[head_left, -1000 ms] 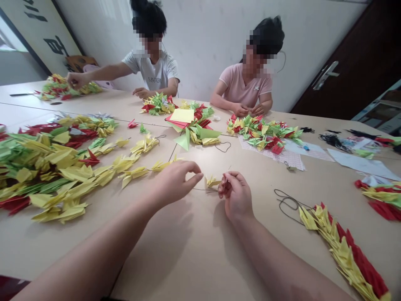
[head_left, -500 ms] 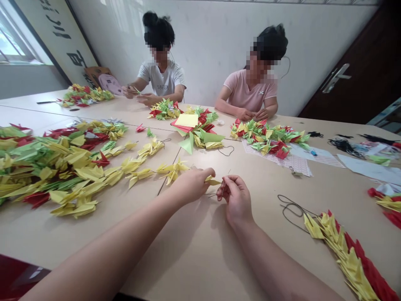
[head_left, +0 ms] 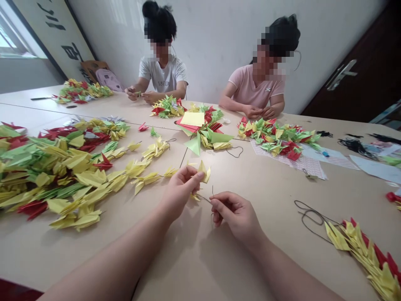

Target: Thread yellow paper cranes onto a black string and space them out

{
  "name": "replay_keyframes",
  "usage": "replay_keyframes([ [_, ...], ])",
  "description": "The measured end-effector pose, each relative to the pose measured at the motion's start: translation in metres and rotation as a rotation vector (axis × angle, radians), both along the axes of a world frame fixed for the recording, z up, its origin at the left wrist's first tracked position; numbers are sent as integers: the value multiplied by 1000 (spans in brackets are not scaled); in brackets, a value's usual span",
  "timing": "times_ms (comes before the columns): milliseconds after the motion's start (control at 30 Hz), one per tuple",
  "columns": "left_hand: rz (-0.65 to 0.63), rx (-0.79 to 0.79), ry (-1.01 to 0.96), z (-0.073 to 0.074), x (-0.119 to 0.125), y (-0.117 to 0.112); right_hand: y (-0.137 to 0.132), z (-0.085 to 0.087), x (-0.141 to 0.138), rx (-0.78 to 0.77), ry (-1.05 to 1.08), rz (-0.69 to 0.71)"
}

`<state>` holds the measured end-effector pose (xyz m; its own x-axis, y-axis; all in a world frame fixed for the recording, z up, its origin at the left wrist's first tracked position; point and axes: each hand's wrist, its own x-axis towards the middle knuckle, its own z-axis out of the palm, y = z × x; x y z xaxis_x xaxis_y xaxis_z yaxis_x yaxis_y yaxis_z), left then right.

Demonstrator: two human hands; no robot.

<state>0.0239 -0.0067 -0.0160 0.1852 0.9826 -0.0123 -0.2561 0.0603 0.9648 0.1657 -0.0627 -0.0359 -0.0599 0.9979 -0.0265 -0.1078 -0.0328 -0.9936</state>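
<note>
Beige counter [head_left: 275, 179] runs back to a pale wall; two co-workers [head_left: 164, 75] sit on its far side. Left hand [head_left: 184, 184] pinches a yellow paper crane [head_left: 205, 172] near centre. Right hand [head_left: 234, 213], fingers curled closed, grips a dark cord [head_left: 205, 199] just right of it. Stringing judged under way: yellow crane strand [head_left: 115, 180] at left; yellow-and-red crane bundle [head_left: 365, 251] at near right looks already threaded. Held crane probably not yet on the cord; overlap hides this. Loose red crane [head_left: 143, 127] and green crane [head_left: 153, 132], farther left, appear unstrung. Remaining count: cannot tell.
</note>
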Motion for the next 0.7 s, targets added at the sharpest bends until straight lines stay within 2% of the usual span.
replay_keyframes([
  [233, -127, -230, -90, -1, 1, 0, 1, -1, 1, -57, 32, 52],
  [700, -154, -368, -133, 5, 4, -5, 2, -4, 3, -133, -21, 102],
])
